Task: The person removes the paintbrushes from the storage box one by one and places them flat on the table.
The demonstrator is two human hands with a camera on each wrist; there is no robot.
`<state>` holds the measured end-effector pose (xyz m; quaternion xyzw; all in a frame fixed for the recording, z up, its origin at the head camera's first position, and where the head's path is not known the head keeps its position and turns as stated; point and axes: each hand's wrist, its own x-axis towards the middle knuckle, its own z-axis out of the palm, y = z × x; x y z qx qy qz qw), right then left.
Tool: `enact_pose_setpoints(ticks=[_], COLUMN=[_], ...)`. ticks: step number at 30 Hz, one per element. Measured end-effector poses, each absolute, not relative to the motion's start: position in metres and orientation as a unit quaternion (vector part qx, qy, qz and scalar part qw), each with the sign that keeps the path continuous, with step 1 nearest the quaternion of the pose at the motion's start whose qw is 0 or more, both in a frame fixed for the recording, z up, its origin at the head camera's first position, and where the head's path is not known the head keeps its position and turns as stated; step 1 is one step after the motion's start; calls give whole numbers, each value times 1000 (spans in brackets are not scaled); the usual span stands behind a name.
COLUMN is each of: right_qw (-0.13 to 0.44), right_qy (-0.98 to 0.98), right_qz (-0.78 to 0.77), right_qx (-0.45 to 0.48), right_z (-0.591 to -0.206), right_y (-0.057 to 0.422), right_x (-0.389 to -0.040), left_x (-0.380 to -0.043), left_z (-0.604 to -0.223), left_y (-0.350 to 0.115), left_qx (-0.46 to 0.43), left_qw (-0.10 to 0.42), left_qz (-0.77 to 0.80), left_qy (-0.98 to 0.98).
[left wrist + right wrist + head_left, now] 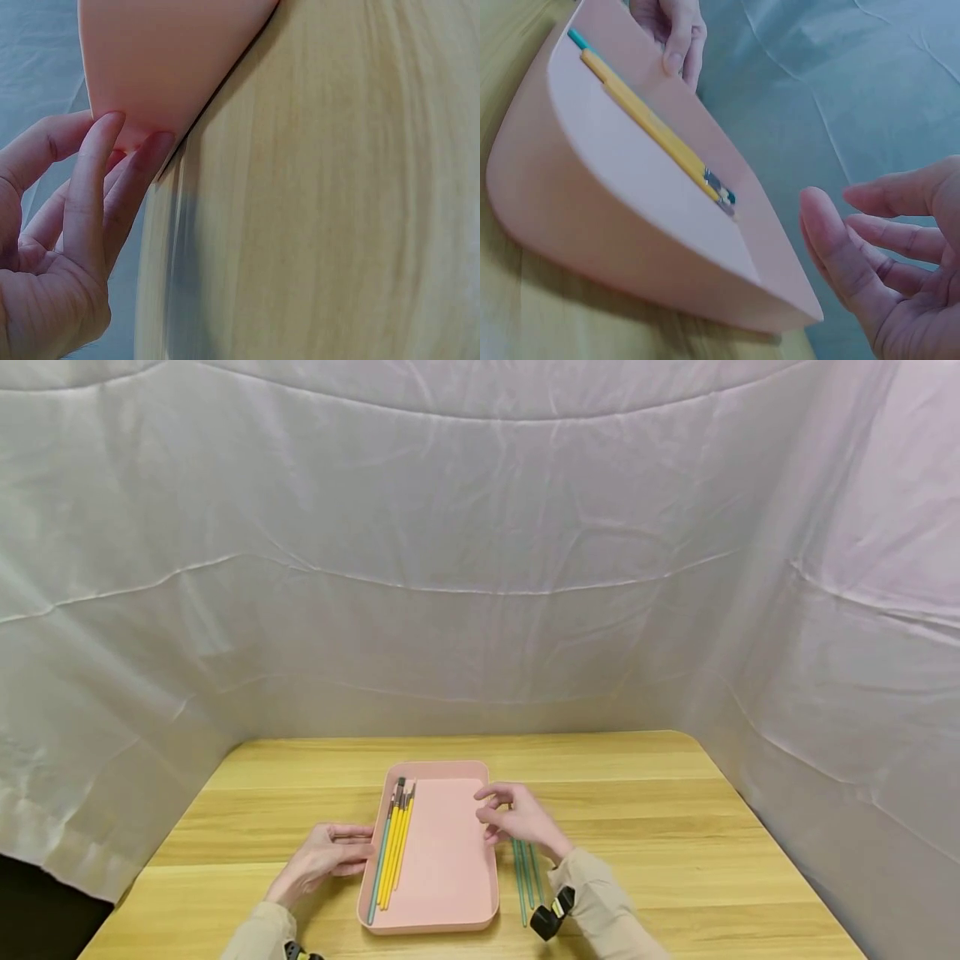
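Note:
A pink rectangular tray [450,860] lies on the table with its long sides running away from me. Along its left side rest yellow-handled paintbrushes [394,852] and one teal-handled paintbrush [381,868], bristles at the far end. My left hand [324,857] touches the tray's left wall with its fingertips, fingers fairly straight, as the left wrist view also shows. Over the tray's right rim hovers my right hand [519,817], fingers loosely bent, nothing visible between them in the right wrist view. Several thin teal handles [521,881] lie right of the tray, their far ends hidden under that hand.
The wooden table [675,860] extends on both sides of the tray. Pale grey fabric [480,643] hangs behind it and along both sides. Dark wrist devices [551,917] sit at the sleeves.

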<state>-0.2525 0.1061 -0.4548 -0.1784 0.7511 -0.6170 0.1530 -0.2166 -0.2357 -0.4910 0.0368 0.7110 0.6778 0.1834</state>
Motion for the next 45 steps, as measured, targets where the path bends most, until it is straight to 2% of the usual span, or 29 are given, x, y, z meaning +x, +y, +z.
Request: enact_pose_setpoints(ticks=[14, 22, 33, 45], right_qw=[175, 200, 193, 169], right_qy=[746, 739, 744, 802], right_qz=[-613, -621, -629, -566], right_qx=[-194, -169, -115, -90], right_z=[-443, -446, -468, -485], right_y=[58, 35, 7, -14], right_x=[-264, -272, -285, -289], left_x=[-217, -215, -215, -214], left_z=[-490, -488, -488, -490], left_y=[-238, -238, -240, -238], left_qx=[39, 35, 38, 36], left_qw=[183, 181, 182, 182], left_qz=[674, 669, 672, 674], left_qy=[715, 720, 717, 715])
